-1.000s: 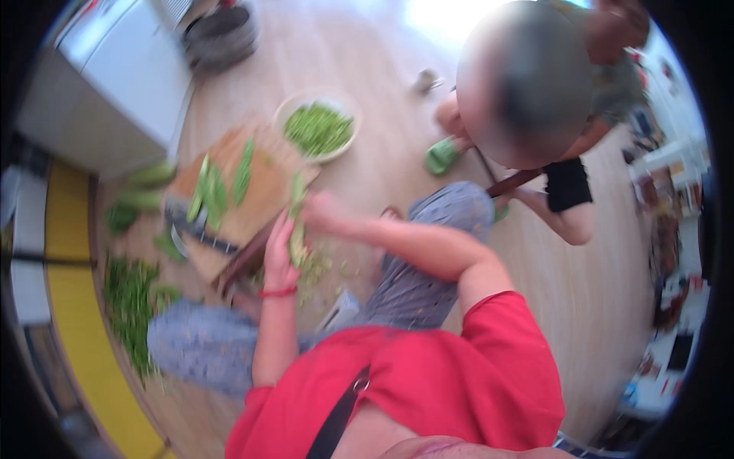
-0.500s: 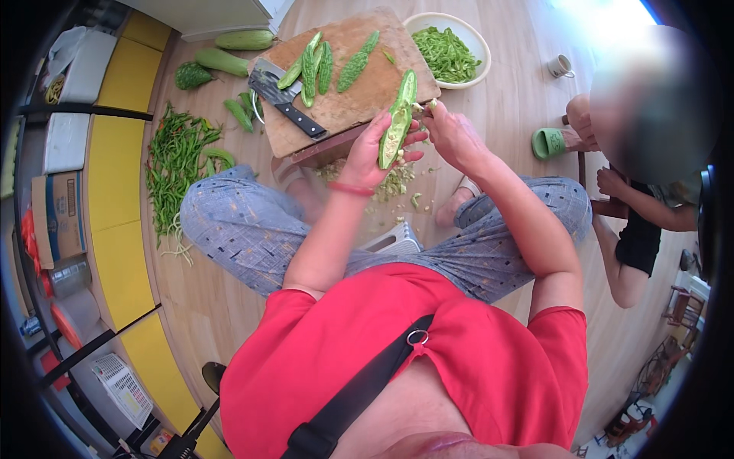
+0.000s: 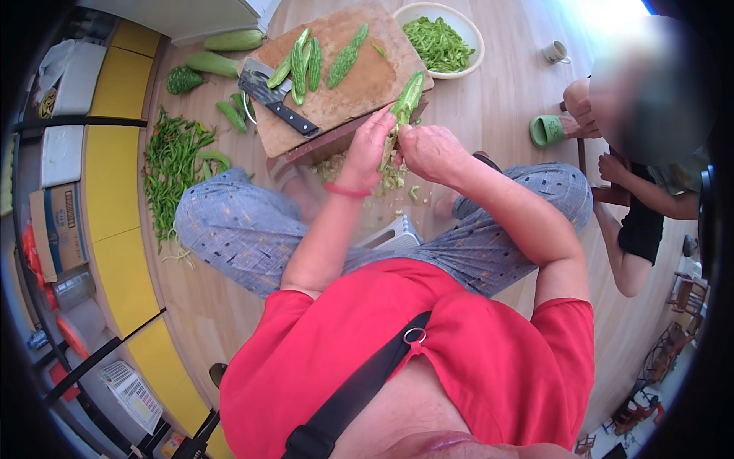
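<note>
Fingers of both hands closed round one gourd half (image 3: 404,103); perhaps four halves (image 3: 306,65) on board (image 3: 359,84).

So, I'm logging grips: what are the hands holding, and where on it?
Both hands grip one halved bitter gourd: left hand and right hand at its lower end; the upper end sticks out free.

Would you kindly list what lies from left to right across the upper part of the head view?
Pile of green beans → cleaver → halved bitter gourds on the chopping board → gourd half in the hands → white bowl of cut greens → small cup
</note>
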`<control>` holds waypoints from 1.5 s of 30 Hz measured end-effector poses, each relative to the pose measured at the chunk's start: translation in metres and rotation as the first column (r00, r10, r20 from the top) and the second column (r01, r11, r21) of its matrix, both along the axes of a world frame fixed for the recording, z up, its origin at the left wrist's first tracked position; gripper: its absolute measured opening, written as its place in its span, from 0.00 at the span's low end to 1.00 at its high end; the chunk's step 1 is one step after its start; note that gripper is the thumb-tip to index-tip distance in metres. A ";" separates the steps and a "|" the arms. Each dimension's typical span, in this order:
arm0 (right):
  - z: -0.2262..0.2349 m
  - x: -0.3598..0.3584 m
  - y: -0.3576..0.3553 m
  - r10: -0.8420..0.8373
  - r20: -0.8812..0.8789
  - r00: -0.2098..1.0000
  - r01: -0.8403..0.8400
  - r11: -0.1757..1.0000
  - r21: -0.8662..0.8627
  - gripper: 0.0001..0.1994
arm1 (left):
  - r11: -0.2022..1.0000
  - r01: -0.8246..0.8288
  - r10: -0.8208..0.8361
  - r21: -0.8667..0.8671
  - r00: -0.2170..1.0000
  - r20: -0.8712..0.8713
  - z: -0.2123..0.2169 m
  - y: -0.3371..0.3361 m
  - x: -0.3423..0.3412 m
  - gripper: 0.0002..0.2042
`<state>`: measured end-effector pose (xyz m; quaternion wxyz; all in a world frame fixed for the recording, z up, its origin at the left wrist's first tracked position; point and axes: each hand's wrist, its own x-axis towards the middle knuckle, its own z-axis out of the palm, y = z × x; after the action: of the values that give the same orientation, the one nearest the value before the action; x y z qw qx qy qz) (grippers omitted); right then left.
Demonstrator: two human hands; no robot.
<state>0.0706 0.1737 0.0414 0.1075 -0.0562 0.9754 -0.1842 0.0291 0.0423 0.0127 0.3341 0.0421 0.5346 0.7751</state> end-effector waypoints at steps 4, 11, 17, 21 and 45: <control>-0.018 0.002 0.001 0.096 0.000 0.995 -0.096 0.994 -0.052 0.12 | 0.995 0.020 -0.020 0.095 1.000 -0.006 -0.023 -0.001 -0.002 0.16; -0.006 0.002 0.002 0.205 0.100 0.974 -0.193 0.974 -0.120 0.23 | 0.983 0.043 -0.090 0.181 0.961 0.261 -0.035 -0.003 -0.005 0.15; -0.008 0.005 -0.006 0.201 0.007 0.980 -0.199 0.976 -0.092 0.23 | 0.969 0.106 -0.181 0.224 0.920 0.347 -0.033 -0.002 -0.012 0.17; -0.024 0.004 -0.009 0.218 -0.021 0.976 -0.219 0.974 -0.055 0.17 | 0.932 0.110 -0.255 0.345 0.877 0.408 -0.043 -0.008 -0.020 0.19; -0.010 0.003 -0.012 0.308 0.074 0.948 -0.301 0.949 -0.096 0.07 | 0.989 -0.032 0.007 0.147 0.985 0.170 -0.025 -0.018 -0.025 0.16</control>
<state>0.0733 0.1612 0.0316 0.1750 -0.2025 0.9408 -0.2081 0.0037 0.0244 -0.0127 0.3664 -0.0041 0.4452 0.8170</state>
